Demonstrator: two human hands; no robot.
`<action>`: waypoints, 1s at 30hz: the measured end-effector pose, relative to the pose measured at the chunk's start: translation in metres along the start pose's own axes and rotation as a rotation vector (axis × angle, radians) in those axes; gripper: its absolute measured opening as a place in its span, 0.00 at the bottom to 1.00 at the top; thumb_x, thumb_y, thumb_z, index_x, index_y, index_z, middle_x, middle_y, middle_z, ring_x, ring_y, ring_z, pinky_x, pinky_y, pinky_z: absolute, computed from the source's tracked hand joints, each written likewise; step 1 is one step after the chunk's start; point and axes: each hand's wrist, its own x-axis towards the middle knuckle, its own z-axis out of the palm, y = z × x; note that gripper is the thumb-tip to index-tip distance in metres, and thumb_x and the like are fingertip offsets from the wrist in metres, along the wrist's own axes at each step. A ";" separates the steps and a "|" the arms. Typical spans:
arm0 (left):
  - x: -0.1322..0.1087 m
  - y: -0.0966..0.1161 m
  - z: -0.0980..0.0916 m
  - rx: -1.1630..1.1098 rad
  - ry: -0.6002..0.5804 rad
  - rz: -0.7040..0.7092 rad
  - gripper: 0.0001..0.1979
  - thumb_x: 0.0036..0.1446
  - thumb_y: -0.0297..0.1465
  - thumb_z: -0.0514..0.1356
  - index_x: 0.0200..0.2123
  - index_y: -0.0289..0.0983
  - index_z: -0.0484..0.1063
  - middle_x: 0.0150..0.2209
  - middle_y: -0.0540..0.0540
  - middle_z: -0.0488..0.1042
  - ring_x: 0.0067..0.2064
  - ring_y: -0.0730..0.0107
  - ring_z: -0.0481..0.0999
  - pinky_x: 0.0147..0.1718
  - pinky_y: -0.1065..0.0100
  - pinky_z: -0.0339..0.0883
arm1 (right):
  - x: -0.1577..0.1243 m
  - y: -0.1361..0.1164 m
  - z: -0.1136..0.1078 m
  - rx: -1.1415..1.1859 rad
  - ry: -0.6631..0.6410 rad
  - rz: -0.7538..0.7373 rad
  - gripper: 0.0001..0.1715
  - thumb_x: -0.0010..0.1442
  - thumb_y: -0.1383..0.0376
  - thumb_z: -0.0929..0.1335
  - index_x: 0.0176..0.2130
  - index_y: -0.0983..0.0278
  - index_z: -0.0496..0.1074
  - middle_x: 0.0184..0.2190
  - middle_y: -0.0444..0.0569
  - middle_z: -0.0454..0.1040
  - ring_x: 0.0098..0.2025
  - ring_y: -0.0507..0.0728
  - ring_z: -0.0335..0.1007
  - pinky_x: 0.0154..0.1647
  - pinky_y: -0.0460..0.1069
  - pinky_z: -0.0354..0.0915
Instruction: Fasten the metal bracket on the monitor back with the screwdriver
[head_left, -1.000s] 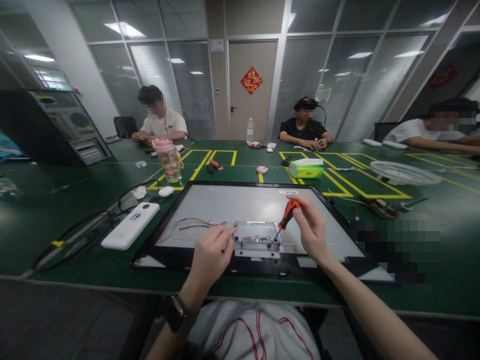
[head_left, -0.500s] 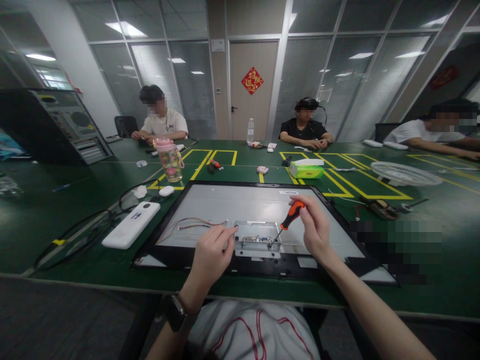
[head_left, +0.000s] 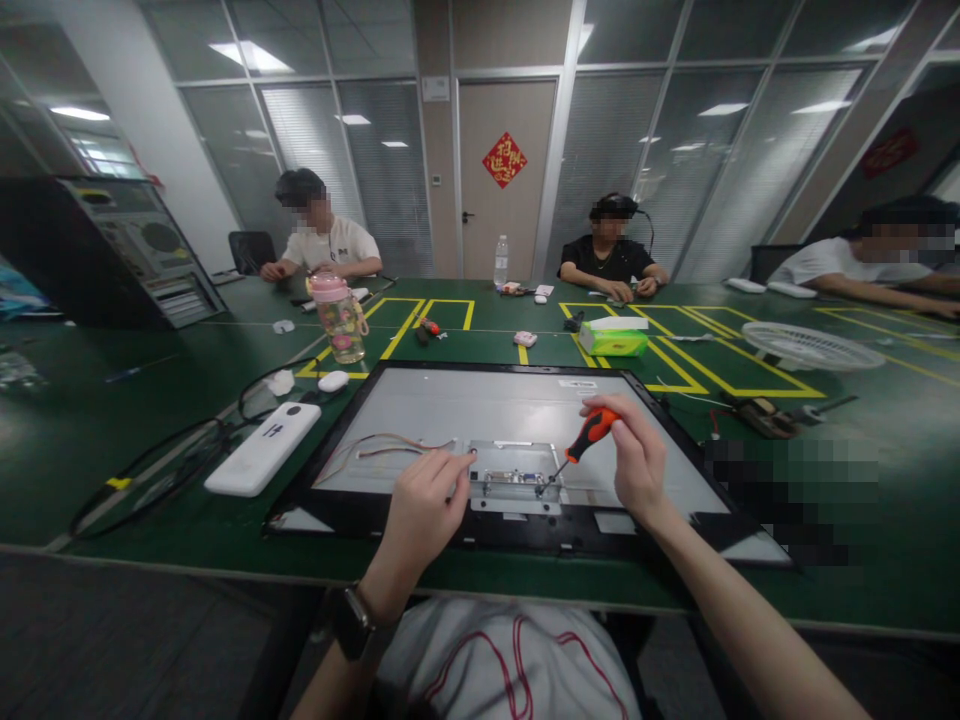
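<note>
A flat display panel (head_left: pixel 487 400) with a black frame lies back side up in front of me. Near its front edge sits a metal bracket (head_left: pixel 517 455) with a row of connector ports. My right hand (head_left: pixel 637 462) is closed around the orange-and-black handle of a screwdriver (head_left: pixel 594 434). Its shaft slants down leftward, and the tip meets the bracket close to the ports. My left hand (head_left: pixel 429 500) has curled fingers at the bracket's left edge, the index fingertip touching it. Thin coloured wires (head_left: pixel 382 443) lie on the panel beyond that hand.
Left of the panel lie a white power bank (head_left: pixel 262 450), a black cable (head_left: pixel 142 485) and a pink-lidded bottle (head_left: pixel 341 325). Beyond it are a green tissue box (head_left: pixel 613 340) and a white round grille (head_left: pixel 810 346). Several people sit across the table.
My right hand has shifted slightly right, and the screwdriver handle leans lower to the right. The tip stays at the same spot. My left hand has hardly moved.
</note>
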 end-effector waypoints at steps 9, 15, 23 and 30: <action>-0.001 -0.001 0.001 0.006 0.005 0.010 0.10 0.60 0.22 0.54 0.39 0.36 0.74 0.32 0.46 0.77 0.34 0.65 0.76 0.37 0.65 0.70 | 0.000 0.002 0.000 -0.052 0.057 -0.031 0.07 0.62 0.63 0.66 0.40 0.59 0.73 0.30 0.47 0.72 0.30 0.56 0.67 0.33 0.52 0.63; -0.001 -0.001 0.001 0.008 -0.005 0.011 0.10 0.61 0.22 0.53 0.40 0.36 0.74 0.31 0.45 0.77 0.34 0.65 0.76 0.37 0.65 0.70 | 0.000 -0.001 -0.001 0.002 -0.053 0.009 0.17 0.67 0.63 0.59 0.52 0.59 0.70 0.36 0.49 0.77 0.36 0.58 0.72 0.42 0.55 0.66; -0.002 -0.002 0.003 0.002 -0.014 0.011 0.11 0.62 0.23 0.53 0.40 0.35 0.74 0.32 0.45 0.77 0.35 0.65 0.76 0.37 0.64 0.70 | 0.001 0.000 -0.001 -0.059 -0.017 -0.065 0.13 0.66 0.64 0.62 0.48 0.60 0.72 0.35 0.48 0.75 0.37 0.57 0.70 0.42 0.53 0.65; -0.002 -0.002 0.002 -0.007 -0.012 0.008 0.11 0.62 0.23 0.53 0.40 0.35 0.74 0.32 0.45 0.77 0.35 0.65 0.76 0.37 0.64 0.70 | 0.003 0.000 0.002 -0.044 -0.005 -0.020 0.11 0.62 0.66 0.67 0.47 0.59 0.72 0.33 0.46 0.72 0.34 0.56 0.67 0.40 0.52 0.63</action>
